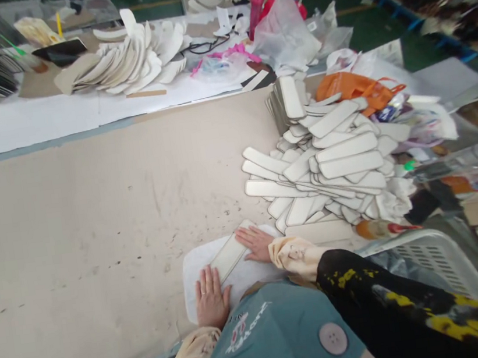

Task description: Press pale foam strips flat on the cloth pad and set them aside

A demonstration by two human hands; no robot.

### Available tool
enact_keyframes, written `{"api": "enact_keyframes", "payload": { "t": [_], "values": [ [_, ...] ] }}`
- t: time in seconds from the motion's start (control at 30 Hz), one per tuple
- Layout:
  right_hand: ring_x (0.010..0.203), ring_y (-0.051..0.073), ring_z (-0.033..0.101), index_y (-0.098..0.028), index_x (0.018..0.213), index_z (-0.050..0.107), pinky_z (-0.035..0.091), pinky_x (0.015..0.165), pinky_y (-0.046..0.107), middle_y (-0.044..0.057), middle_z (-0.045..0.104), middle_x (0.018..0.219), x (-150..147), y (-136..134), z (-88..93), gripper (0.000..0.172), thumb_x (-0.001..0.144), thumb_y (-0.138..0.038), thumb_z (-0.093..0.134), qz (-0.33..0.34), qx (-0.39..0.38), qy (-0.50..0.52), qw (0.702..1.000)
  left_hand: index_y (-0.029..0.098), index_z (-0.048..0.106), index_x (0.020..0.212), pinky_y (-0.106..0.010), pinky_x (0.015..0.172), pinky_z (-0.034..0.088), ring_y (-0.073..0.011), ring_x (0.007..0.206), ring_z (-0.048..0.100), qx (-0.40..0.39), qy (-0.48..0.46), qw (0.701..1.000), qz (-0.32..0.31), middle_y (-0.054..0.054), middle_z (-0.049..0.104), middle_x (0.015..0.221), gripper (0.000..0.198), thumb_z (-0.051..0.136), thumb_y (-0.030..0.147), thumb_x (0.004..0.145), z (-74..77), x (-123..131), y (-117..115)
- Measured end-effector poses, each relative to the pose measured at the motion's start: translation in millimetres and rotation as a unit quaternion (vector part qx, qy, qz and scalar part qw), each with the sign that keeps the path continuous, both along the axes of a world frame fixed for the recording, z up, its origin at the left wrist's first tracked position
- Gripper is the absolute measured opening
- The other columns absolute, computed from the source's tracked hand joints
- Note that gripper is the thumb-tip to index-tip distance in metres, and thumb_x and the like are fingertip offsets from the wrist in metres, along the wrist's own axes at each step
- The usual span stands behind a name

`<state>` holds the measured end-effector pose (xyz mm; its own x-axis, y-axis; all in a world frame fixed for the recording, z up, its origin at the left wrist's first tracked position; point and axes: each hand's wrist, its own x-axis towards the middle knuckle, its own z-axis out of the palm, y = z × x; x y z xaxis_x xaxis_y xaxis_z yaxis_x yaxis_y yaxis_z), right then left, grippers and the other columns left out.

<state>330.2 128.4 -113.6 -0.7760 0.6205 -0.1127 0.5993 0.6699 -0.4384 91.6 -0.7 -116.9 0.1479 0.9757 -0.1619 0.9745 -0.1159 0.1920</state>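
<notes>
A long pale strip-shaped piece with a darker edge line (231, 255) lies at a slant on a white rounded sheet (192, 270) at the table's near edge. My left hand (212, 297) rests flat at the strip's lower left end, fingers stretched out. At its upper right end, my right hand (255, 243) lies flat with the fingers over the strip's edge. Neither hand grips anything. Close to my right hand is a heap of similar pale strips with dark edges (344, 147), piled loosely on the table.
A brown-topped table (73, 224) spreads to the left. Behind it, a white surface bears stacked pale curved pieces (130, 58). At the right are an orange bag (355, 90), a bottle with orange-brown contents (377, 228), a clear bottle (461, 160) and a white plastic basket (438, 252).
</notes>
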Motion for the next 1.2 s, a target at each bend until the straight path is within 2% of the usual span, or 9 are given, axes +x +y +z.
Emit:
{"api": "enact_keyframes", "payload": {
  "t": [0.3,0.37,0.47,0.53,0.7,0.8,0.9,1.0,1.2],
  "values": [
    [0.134,0.029,0.014,-0.012,0.139,0.026,0.018,0.107,0.051,0.016,0.02,0.145,22.5,13.5,-11.0,0.069,0.085,-0.051,0.045,-0.027,-0.007,0.016,0.999,0.019,0.032,0.136,-0.048,0.109,0.02,-0.0266,0.135,0.021,-0.05,-0.185,0.979,0.072,-0.011,0.029,0.145,0.063,0.048,0.041,0.08,12.1,-7.5,8.0],
    [0.133,0.029,0.019,-0.011,0.137,0.029,0.024,0.105,0.05,0.017,0.024,0.143,20.9,18.1,-12.4,0.063,0.086,-0.046,0.043,-0.057,-0.018,0.048,0.997,0.021,0.033,0.135,-0.041,0.106,0.029,-0.0218,0.131,0.032,-0.026,-0.276,0.941,0.194,-0.01,0.036,0.142,0.057,0.047,0.036,0.082,14.3,-14.3,9.2],
    [0.126,0.028,0.031,-0.01,0.135,0.032,0.032,0.101,0.045,0.019,0.036,0.135,18.0,28.4,-10.3,0.059,0.085,-0.04,0.045,-0.181,-0.015,0.075,0.981,0.019,0.041,0.127,-0.033,0.089,0.047,-0.018,0.108,0.055,0.0,-0.35,0.832,0.431,-0.012,0.053,0.124,0.047,0.046,0.03,0.081,14.4,-21.9,9.8],
    [0.116,0.028,0.042,-0.011,0.133,0.034,0.037,0.096,0.042,0.018,0.046,0.124,13.8,35.3,-6.1,0.06,0.082,-0.038,0.051,-0.253,-0.025,0.051,0.966,0.017,0.048,0.118,-0.031,0.079,0.05,-0.0161,0.09,0.062,-0.037,-0.364,0.792,0.489,-0.011,0.061,0.107,0.042,0.051,0.029,0.078,14.6,-22.5,11.2],
    [0.095,0.024,0.053,-0.014,0.121,0.047,0.042,0.081,0.033,0.011,0.058,0.101,0.8,49.3,7.5,0.059,0.07,-0.036,0.066,-0.348,-0.094,-0.034,0.932,0.014,0.054,0.106,-0.029,0.077,0.047,-0.0154,0.08,0.061,-0.09,-0.275,0.83,0.477,-0.008,0.065,0.09,0.041,0.062,0.031,0.07,18.6,-15.9,23.7],
    [0.081,0.018,0.055,-0.018,0.105,0.057,0.039,0.068,0.026,0.004,0.062,0.088,1.3,55.2,14.3,0.041,0.071,-0.038,0.066,-0.38,-0.155,-0.046,0.911,0.014,0.055,0.104,-0.029,0.074,0.046,-0.0157,0.077,0.061,-0.098,-0.239,0.844,0.471,-0.007,0.065,0.086,0.042,0.063,0.033,0.067,19.7,-16.0,31.3],
    [0.071,0.014,0.054,-0.02,0.081,0.064,0.033,0.06,0.024,0.0,0.062,0.076,8.8,56.8,19.0,0.025,0.077,-0.044,0.058,-0.342,-0.191,-0.051,0.918,0.015,0.059,0.095,-0.029,0.068,0.046,-0.0155,0.071,0.06,-0.116,-0.268,0.831,0.473,-0.005,0.065,0.079,0.037,0.063,0.037,0.066,17.4,-19.3,34.4],
    [0.065,0.013,0.05,-0.019,0.064,0.061,0.028,0.056,0.024,0.0,0.058,0.065,17.8,53.0,22.5,0.035,0.084,-0.045,0.048,-0.317,-0.189,-0.055,0.928,0.016,0.063,0.084,-0.028,0.063,0.045,-0.0145,0.063,0.058,-0.124,-0.323,0.804,0.483,-0.003,0.064,0.07,0.034,0.061,0.044,0.064,14.0,-20.9,35.1],
    [0.061,0.011,0.045,-0.018,0.06,0.057,0.026,0.056,0.024,-0.002,0.052,0.06,30.0,39.2,34.2,0.037,0.087,-0.038,0.042,-0.367,-0.191,-0.017,0.91,0.014,0.061,0.071,-0.028,0.058,0.045,-0.0139,0.06,0.053,-0.091,-0.423,0.771,0.468,0.0,0.059,0.061,0.045,0.057,0.058,0.06,21.4,-11.6,37.6]
  ]
}}
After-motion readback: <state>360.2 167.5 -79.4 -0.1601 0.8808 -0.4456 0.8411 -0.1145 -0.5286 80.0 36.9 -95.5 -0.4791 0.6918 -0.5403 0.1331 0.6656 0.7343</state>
